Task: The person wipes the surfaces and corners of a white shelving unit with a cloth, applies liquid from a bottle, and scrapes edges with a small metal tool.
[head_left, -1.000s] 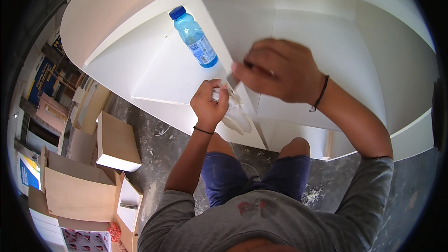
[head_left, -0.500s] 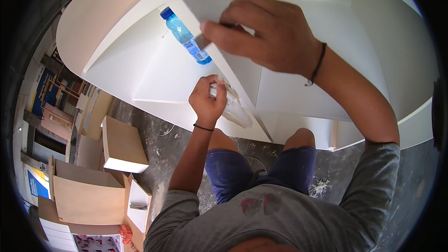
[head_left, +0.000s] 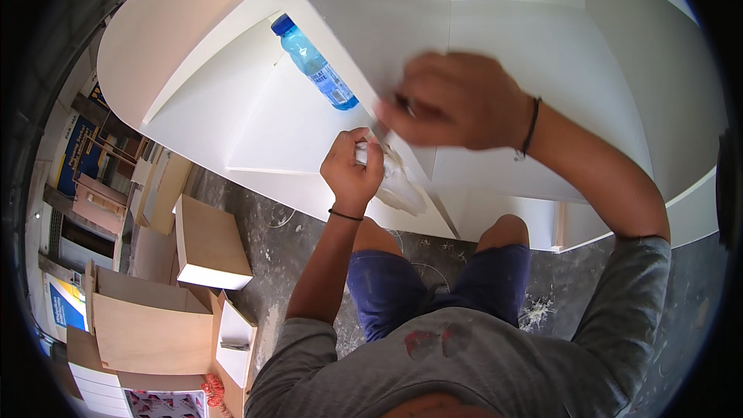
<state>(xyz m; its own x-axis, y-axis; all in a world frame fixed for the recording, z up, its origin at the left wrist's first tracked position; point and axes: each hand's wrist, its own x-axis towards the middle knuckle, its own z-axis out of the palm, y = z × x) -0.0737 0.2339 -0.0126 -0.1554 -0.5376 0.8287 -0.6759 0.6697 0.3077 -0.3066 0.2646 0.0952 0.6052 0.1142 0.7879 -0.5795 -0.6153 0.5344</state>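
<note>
Right hand (head_left: 464,101) hovers near the divider's edge (head_left: 333,54), open compartment (head_left: 534,46) beneath

The right hand (head_left: 464,101) has come down since half a second ago, when it stood higher, farther from the front edge of the white shelf unit (head_left: 267,139), with a flat grey piece at its fingertips overlapping the bottle (head_left: 317,66). It is now closer to the left hand (head_left: 352,170). The bottle's label is no longer obstructed.
</note>
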